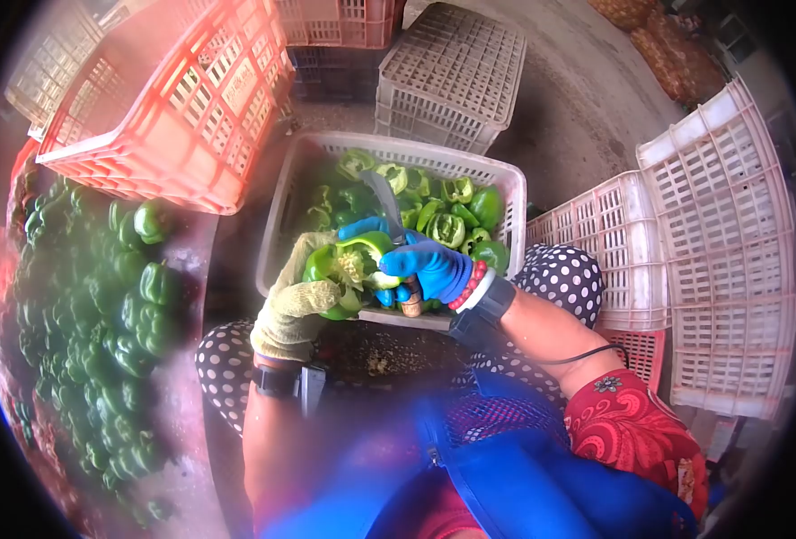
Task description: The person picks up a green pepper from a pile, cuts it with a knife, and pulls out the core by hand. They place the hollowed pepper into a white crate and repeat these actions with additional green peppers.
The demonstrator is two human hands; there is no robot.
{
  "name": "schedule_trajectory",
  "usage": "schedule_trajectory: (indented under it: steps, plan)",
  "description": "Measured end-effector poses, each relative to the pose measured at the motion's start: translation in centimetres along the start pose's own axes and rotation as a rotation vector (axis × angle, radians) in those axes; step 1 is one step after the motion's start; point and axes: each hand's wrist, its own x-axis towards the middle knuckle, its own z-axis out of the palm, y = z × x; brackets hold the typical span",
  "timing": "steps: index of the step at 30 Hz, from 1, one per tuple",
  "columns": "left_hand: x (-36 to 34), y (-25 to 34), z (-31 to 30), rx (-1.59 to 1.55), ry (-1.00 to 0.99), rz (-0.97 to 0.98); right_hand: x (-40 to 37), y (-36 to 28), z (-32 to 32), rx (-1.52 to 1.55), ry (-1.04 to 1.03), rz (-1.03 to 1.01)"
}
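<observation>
My left hand (296, 301), in a cream knitted glove, is closed around a green bell pepper (319, 266). The pepper is cut open, and its pale seed core (350, 266) shows. My right hand (436, 269), in a blue glove, grips a knife (384, 196) with its curved blade pointing up and away from me. The knife's wooden handle end (411, 303) sticks out below the blue fingers. My right thumb lies against the pepper's cut edge. Both hands are over the near side of a pale plastic crate (514, 193) holding cut green peppers (447, 230).
Many whole green peppers (115, 332) lie heaped on my left. A tilted orange crate (178, 112) stands at the back left, a grey upturned crate (456, 67) behind the pepper crate. White crates (721, 225) stand at the right, filled sacks (676, 58) farther back.
</observation>
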Motion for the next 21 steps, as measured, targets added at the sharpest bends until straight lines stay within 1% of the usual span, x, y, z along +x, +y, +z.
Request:
schedule_trajectory:
  steps: [4,7,8,10,11,12,13,14,15,16,17,18,19,21]
  plan:
    - [0.1,-0.4,-0.6,-0.031,-0.023,-0.005,0.1,0.8,-0.4,0.080,-0.002,-0.033]
    - [0.1,-1.0,-1.1,-0.199,-0.040,0.017,-0.1,2.2,-2.5,0.198,0.053,0.033]
    - [0.1,-1.0,-0.9,-0.197,-0.020,0.042,-0.3,1.9,-1.5,0.089,0.133,0.001]
    - [0.1,-0.9,-0.4,-0.189,0.016,0.091,0.2,2.2,-2.0,0.205,0.088,-0.076]
    - [0.7,-1.0,-0.9,-0.263,0.030,0.164,0.4,2.1,-2.2,0.262,0.067,-0.115]
    - [1.7,-1.2,-1.8,-0.340,0.047,0.238,0.0,1.3,-0.9,0.295,0.020,-0.183]
    - [2.4,-1.2,-2.6,-0.421,0.065,0.313,-0.6,0.6,-0.4,0.249,-0.035,-0.195]
    - [2.5,-0.3,-2.7,-0.274,0.110,0.344,-1.1,-0.5,-0.2,0.199,-0.016,-0.206]
    - [2.4,0.0,-1.5,-0.182,0.186,0.402,-1.5,-2.0,-0.4,0.149,0.000,-0.218]
    - [2.4,0.4,-0.4,-0.087,0.268,0.453,-2.2,-3.7,-1.2,-0.044,0.047,-0.229]
    - [2.6,0.2,-0.5,-0.106,0.288,0.467,-2.7,-5.7,-1.9,-0.239,0.091,-0.245]
    - [2.8,0.1,-0.6,-0.125,0.308,0.481,-2.7,-7.7,-1.8,-0.586,0.298,-0.105]
    - [3.1,-1.3,-1.9,-0.177,0.337,0.477,-2.0,-6.8,-2.9,-0.870,0.452,-0.252]
    - [2.8,-0.9,-1.8,-0.355,0.319,0.405,-1.3,-5.1,-2.9,-0.741,0.538,-0.218]
